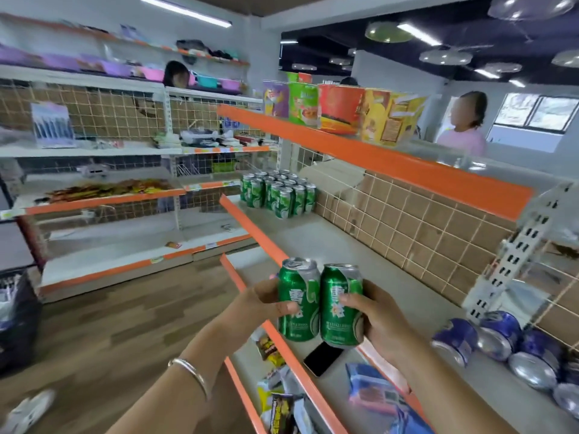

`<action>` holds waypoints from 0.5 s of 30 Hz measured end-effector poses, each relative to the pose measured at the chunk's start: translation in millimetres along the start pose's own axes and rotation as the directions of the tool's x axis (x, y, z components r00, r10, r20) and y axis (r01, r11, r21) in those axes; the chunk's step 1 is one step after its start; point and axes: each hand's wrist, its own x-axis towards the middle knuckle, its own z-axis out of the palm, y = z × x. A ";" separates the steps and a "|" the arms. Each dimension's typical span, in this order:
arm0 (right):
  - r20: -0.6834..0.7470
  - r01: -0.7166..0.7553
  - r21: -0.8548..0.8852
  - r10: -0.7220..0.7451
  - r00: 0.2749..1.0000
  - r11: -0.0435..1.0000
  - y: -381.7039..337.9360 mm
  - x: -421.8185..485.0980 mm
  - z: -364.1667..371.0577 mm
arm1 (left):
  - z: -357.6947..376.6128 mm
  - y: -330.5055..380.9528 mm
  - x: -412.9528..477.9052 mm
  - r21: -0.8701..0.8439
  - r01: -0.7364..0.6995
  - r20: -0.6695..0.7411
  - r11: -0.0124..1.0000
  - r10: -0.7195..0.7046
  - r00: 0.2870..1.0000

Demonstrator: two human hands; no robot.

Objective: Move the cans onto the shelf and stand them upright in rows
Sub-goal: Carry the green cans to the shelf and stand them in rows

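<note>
My left hand (261,300) grips a green can (297,300) and my right hand (379,317) grips a second green can (340,303). Both cans are upright and side by side, held above the front edge of the grey shelf (338,242) with an orange lip. At the far end of that shelf several green cans (279,191) stand upright in rows. Several blue cans (507,349) lie on their sides at the near right of the shelf.
A black phone (322,358) and a blue packet (372,389) lie on the shelf below my hands. Snack tubs (338,109) fill the shelf above. Snack packets (272,349) sit on the lower shelf. A person in pink (463,126) stands behind the unit; another is beyond the left shelving.
</note>
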 end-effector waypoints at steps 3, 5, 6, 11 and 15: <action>0.066 0.019 0.000 -0.019 0.998 1.000 1.3 43.1 7.8 | -26.6 -6.1 30.2 -0.009 0.003 -0.029 1.000 -0.003 1.000; 0.089 0.022 -0.031 -0.019 0.996 0.999 1.0 76.8 11.0 | -45.8 -11.0 56.4 -0.015 -0.001 -0.044 1.000 0.000 0.999; 0.091 0.029 -0.054 -0.024 0.996 0.998 1.5 95.2 11.6 | -54.1 -11.8 70.4 -0.020 -0.010 -0.043 1.000 0.009 0.999; 0.105 0.044 -0.117 -0.032 0.994 0.992 -0.1 189.9 15.9 | -101.4 -12.0 142.2 -0.006 -0.056 -0.095 0.998 0.055 0.994; 0.133 0.069 -0.109 -0.054 0.990 0.992 -2.0 254.6 21.8 | -141.3 -9.8 193.5 0.054 -0.087 -0.086 0.995 0.092 0.992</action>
